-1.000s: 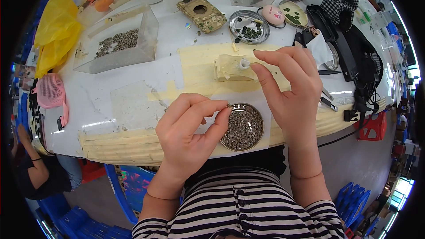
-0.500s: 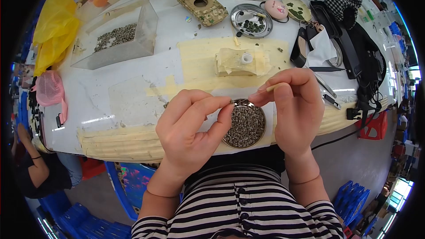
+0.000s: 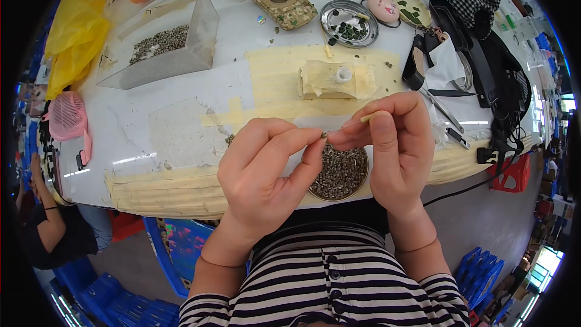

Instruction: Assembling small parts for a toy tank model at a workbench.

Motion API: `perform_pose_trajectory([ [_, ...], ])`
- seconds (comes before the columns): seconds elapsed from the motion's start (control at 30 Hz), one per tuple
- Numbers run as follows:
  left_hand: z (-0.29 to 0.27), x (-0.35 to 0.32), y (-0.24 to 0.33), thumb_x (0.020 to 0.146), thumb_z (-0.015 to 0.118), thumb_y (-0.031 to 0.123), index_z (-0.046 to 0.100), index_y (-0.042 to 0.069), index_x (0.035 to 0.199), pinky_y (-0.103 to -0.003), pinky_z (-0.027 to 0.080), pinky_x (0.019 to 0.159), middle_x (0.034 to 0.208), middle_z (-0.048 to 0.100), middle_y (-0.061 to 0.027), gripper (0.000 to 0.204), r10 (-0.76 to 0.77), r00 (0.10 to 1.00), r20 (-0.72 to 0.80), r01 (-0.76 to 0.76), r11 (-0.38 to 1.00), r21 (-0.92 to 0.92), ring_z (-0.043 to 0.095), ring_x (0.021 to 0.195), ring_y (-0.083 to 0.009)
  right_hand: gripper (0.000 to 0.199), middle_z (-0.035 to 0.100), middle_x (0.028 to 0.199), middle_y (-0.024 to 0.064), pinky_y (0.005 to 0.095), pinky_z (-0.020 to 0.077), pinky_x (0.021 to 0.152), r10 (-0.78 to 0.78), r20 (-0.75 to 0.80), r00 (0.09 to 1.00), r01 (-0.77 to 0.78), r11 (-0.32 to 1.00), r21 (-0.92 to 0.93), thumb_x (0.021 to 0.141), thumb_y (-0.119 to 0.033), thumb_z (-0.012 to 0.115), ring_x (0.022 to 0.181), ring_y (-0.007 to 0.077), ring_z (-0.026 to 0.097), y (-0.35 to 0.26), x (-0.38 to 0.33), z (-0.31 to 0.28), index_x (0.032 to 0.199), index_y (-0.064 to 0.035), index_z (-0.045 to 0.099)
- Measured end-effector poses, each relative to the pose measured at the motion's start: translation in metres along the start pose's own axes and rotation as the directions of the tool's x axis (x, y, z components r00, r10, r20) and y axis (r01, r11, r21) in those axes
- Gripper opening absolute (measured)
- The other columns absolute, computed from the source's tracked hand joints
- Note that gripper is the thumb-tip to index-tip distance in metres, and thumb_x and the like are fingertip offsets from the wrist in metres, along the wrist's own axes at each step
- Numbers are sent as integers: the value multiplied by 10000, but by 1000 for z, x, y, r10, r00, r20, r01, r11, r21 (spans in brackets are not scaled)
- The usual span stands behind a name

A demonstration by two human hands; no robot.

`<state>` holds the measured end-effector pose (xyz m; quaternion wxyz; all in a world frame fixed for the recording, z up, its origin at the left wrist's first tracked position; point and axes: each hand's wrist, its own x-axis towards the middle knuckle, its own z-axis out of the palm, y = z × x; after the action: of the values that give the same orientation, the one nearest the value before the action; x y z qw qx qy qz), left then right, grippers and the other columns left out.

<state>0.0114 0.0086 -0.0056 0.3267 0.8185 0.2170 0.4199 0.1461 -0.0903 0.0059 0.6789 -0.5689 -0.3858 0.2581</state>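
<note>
Your left hand (image 3: pixel 260 166): fingers pinched a tiny part (image 3: pixel 324 135) by the far side of the dish (image 3: pixel 336 199). Your right hand (image 3: pixel 402 151): fingers gripped a stick (image 3: pixel 365 118). Risk: loosened pinch, dropped part.

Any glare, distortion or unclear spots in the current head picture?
Head view: the fisheye bends the front edge of the table and leaves black corners; glare streaks its white top at left; the part in the left hand is too small to make out.

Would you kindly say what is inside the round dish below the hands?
The round dish holds many small grey metallic-looking pieces. The left hand covers its upper left and the right hand its upper edge; anything there or beneath visible pieces is hidden.
</note>
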Motion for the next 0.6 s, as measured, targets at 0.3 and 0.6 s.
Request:
perform_pose_trajectory([
  [0.3,-1,0,-1,710,779,-76,735,17,896,-234,451,559,800,642,-53,213,6,1000,0,-6,1000,-3,574,674,-121,131,642,877,92,240,587,705,9,-3,1000,-8,999,42,1033,-96,507,808,141,701,2,0,0,1043,34,493],
  [0.6,0,1,0,692,796,-48,729,29,884,-292,496,567,776,629,-69,217,3,1000,-12,-3,1000,2,623,660,-198,130,638,880,89,242,590,703,11,-2,1000,-11,999,49,1033,-95,510,808,142,701,2,0,1,1038,33,493],
])
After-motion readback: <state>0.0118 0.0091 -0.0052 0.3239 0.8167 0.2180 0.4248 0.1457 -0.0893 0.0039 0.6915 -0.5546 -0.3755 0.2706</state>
